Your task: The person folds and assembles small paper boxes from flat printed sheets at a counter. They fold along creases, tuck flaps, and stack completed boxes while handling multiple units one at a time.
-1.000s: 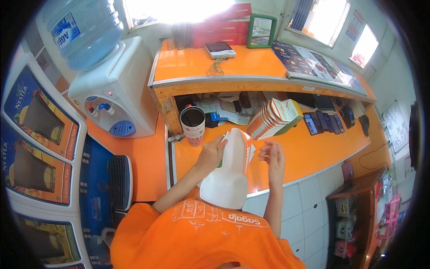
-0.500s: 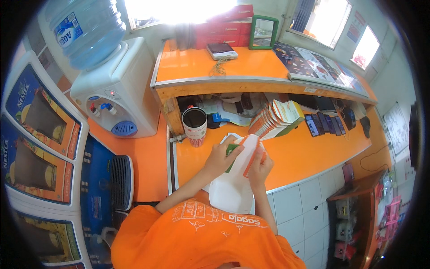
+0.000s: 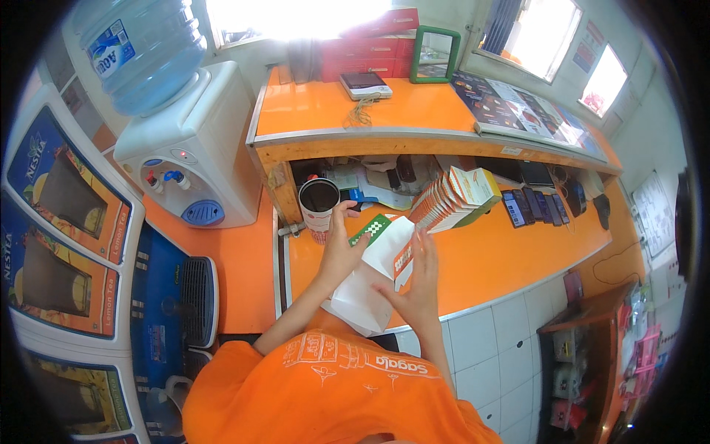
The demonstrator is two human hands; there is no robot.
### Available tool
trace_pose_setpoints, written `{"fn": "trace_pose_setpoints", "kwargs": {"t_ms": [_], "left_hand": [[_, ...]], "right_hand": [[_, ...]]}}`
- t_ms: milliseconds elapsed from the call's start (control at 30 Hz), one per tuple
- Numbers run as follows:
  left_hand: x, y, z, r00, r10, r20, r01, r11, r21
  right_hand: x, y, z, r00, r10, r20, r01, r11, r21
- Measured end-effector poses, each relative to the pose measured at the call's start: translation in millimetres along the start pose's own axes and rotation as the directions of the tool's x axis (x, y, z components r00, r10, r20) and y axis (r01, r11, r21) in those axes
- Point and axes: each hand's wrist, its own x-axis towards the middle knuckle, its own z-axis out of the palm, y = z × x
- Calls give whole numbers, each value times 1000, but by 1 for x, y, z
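While two drink machines [image 3: 66,207] with pictured panels fill the far left, a white water dispenser [image 3: 188,148] comes next, blue-tinted bottle [image 3: 140,55] upside down on top. Then a tall white-and-red cup [image 3: 316,222], upright on the orange surface [image 3: 488,255], dark inside. Left hand [image 3: 341,255] just right of and below cup, fingers spread wide, palm side against the green side of a part-folded carton [image 3: 381,263]. Carton sits between both hands, in front of the torso, over the surface's near edge, white inside up, tilted, orange side to the right. Right hand [image 3: 420,285] at that orange side: thumb and fingers wide apart, thumb over the white inside, fingertips by the upper corner. Behind, upper right of it, a row of cartons [image 3: 452,201] in orange, white and green, packed close and leaning. Further right, several phones [image 3: 536,205] side by side on the surface. Far right, a brown shelf [image 3: 588,325] stands on the tiled floor [image 3: 484,355].
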Motion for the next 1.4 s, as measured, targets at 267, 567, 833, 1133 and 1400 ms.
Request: {"fn": "trace_pose_setpoints", "kwargs": {"t_ms": [267,567,833,1133,1400], "left_hand": [[-7,6,-16,912,195,360,-239,968,81],[-10,15,-23,868,-47,495,25,998,50],[-12,35,-23,814,38,579,85,979,-184],[-21,30,-11,807,102,582,-47,993,-109],[-14,21,-19,859,182,478,-85,972,-218]], "right_hand": [[-6,19,3,996,82,-35,-81,997,16],[-6,8,3,949,260,-181,-200,934,295],[-7,29,-2,810,580,87,-554,708,439],[-11,49,-2,720,621,310,-636,411,654],[-19,22,7,972,216,87,-222,749,625]]}}
